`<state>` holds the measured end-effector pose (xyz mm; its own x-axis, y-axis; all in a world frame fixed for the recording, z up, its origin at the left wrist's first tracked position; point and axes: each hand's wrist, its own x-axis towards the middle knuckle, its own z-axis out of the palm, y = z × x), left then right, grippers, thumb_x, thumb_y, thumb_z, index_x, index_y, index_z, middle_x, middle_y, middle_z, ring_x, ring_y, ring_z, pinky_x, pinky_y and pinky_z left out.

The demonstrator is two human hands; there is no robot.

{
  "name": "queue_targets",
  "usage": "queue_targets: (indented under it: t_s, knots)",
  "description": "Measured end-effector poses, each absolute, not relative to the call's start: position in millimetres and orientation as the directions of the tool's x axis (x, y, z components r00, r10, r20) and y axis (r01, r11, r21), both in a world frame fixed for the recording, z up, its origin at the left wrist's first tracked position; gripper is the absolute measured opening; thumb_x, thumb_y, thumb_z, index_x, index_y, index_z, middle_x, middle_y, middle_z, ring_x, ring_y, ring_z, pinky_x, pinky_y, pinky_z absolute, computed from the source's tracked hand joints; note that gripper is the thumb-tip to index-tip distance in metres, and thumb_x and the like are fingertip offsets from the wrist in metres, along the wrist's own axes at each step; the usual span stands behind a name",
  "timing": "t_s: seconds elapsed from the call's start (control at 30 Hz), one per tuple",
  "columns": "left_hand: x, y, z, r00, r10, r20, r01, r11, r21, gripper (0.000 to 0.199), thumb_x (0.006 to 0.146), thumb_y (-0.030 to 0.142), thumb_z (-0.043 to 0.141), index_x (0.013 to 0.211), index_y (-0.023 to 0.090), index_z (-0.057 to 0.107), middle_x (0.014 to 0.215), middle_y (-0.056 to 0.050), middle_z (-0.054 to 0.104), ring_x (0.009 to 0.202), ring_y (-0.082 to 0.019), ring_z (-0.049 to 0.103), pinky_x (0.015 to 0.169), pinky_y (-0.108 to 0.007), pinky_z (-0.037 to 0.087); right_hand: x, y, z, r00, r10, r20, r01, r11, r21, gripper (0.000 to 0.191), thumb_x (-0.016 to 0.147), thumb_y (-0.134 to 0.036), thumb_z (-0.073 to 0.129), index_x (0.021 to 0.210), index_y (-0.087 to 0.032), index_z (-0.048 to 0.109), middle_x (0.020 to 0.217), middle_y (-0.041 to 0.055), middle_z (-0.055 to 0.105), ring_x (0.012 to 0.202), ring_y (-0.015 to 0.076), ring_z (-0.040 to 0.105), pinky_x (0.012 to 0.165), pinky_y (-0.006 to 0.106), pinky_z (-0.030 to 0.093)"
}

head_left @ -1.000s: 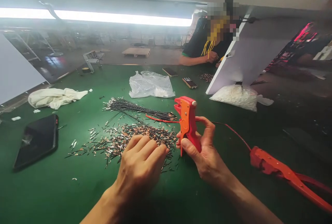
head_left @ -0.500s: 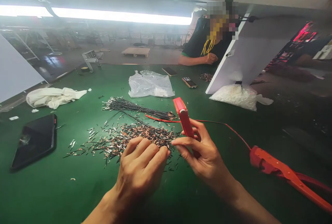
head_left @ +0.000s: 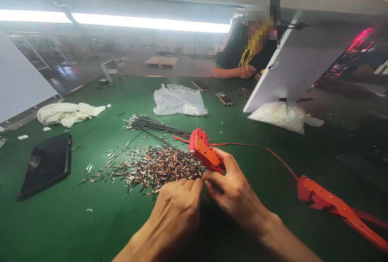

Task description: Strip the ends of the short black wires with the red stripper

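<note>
My right hand (head_left: 235, 189) is wrapped round a red hand tool (head_left: 206, 151), its head pointing up and left. Its thumb and index finger meet the fingertips of my left hand (head_left: 178, 207). The left hand is closed, seen from the back; what it pinches, if anything, is too small to make out. Just beyond both hands lies a pile of short cut wire pieces (head_left: 169, 165) with copper and silver ends. Behind the pile rests a bundle of long black wires (head_left: 154, 124), partly hidden by the tool. A thin red wire (head_left: 245, 144) runs to the right.
A second red tool (head_left: 330, 203) lies at the right. A black phone (head_left: 47, 165) and a white cloth (head_left: 69, 113) are at the left. Farther back are a clear plastic bag (head_left: 180, 100), two phones, a tied white bag (head_left: 279, 115) and a seated person holding yellow wires.
The red tool has turned from upright to tilted left, showing its flat side. Both hands have drawn closer together and slightly lower. The whole view has shifted a little.
</note>
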<state>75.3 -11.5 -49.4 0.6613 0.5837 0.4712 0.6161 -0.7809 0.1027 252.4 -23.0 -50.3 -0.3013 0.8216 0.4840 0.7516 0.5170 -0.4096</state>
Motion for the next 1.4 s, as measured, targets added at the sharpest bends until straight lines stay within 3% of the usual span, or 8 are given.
queue_targets:
  t_s: [0.33,0.43,0.5,0.7,0.93,1.07,1.2,1.4]
  knots:
    - [80.9,-25.4,-42.1,0.601,0.629,0.493,0.649,-0.744,0.159,0.026,0.074,-0.003,0.033,0.075,0.023,0.039,0.044,0.006,0.046,0.032,-0.013,0.04,0.039,-0.027,0.022,263.2,-15.0,-48.9,-0.257,0.771,0.583,0.847,0.47,-0.248,0.017,0.085,-0.007,0.054,0.089,-0.017,0.067,0.133,0.0176,0.037,0.115,0.036,0.048,0.09,0.056,0.047]
    - [82.6,-33.1,-39.5,0.528,0.595,0.606,0.619,-0.758,0.205,0.025,0.081,0.0,0.032,0.074,0.023,0.039,0.045,0.007,0.043,0.033,-0.012,0.038,0.038,-0.026,0.023,274.8,-5.8,-48.7,-0.016,0.771,0.637,0.813,0.38,-0.44,0.015,0.086,-0.012,0.055,0.085,-0.02,0.068,0.124,0.0123,0.042,0.11,0.0303,0.053,0.095,0.053,0.047]
    - [82.6,-33.8,-40.0,0.532,0.63,0.566,0.635,-0.739,0.226,0.024,0.087,0.004,0.037,0.071,0.023,0.039,0.051,0.005,0.048,0.039,-0.011,0.044,0.042,-0.024,0.029,276.6,-2.8,-48.7,0.051,0.797,0.602,0.747,0.369,-0.552,0.014,0.087,-0.015,0.056,0.085,-0.023,0.069,0.12,0.0097,0.044,0.106,0.0267,0.056,0.094,0.048,0.048]
    - [76.4,-16.1,-56.6,0.421,0.709,0.565,0.698,-0.651,0.298,0.016,0.093,0.012,0.043,0.089,0.021,0.056,0.063,0.002,0.062,0.053,-0.014,0.061,0.05,-0.022,0.042,263.4,-6.8,-57.3,-0.068,0.864,0.499,0.659,0.414,-0.628,0.013,0.086,-0.017,0.06,0.086,-0.024,0.071,0.123,0.0093,0.046,0.113,0.0295,0.055,0.096,0.05,0.048]
    - [75.0,-16.5,-55.6,0.297,0.757,0.582,0.619,-0.617,0.487,0.02,0.097,0.014,0.038,0.109,0.021,0.053,0.074,0.0,0.071,0.053,-0.012,0.065,0.05,-0.02,0.047,262.4,-11.8,-47.4,-0.064,0.924,0.377,0.538,0.35,-0.767,0.011,0.086,-0.02,0.064,0.087,-0.025,0.074,0.124,0.009,0.046,0.107,0.0273,0.056,0.094,0.049,0.047]
    - [79.0,-21.1,-46.8,0.226,0.84,0.493,0.669,-0.502,0.548,0.021,0.099,0.019,0.036,0.115,0.02,0.049,0.059,0.004,0.062,0.045,-0.013,0.06,0.044,-0.021,0.042,264.6,-16.1,-31.3,-0.139,0.963,0.231,0.363,0.267,-0.893,0.017,0.087,-0.017,0.056,0.084,-0.024,0.071,0.115,0.0066,0.05,0.099,0.0225,0.057,0.085,0.041,0.049]
    - [82.1,-21.0,-43.5,0.143,0.87,0.472,0.628,-0.448,0.636,0.017,0.098,0.022,0.036,0.112,0.022,0.046,0.061,0.006,0.058,0.042,-0.011,0.054,0.044,-0.02,0.04,271.2,-20.4,-23.5,-0.271,0.96,0.075,-0.046,0.065,-0.997,0.011,0.085,-0.014,0.054,0.085,-0.025,0.053,0.092,-0.0004,0.057,0.08,0.0158,0.057,0.071,0.031,0.049]
    - [77.2,-16.5,-52.2,0.085,0.816,0.571,0.494,-0.532,0.687,0.012,0.095,0.018,0.043,0.105,0.022,0.046,0.057,0.009,0.048,0.043,-0.007,0.045,0.044,-0.017,0.037,271.9,-20.6,-19.1,-0.308,0.951,-0.016,-0.416,-0.149,-0.897,0.061,0.076,-0.014,0.064,0.123,-0.035,0.032,0.13,0.0061,0.056,0.09,0.0189,0.064,0.075,0.037,0.053]
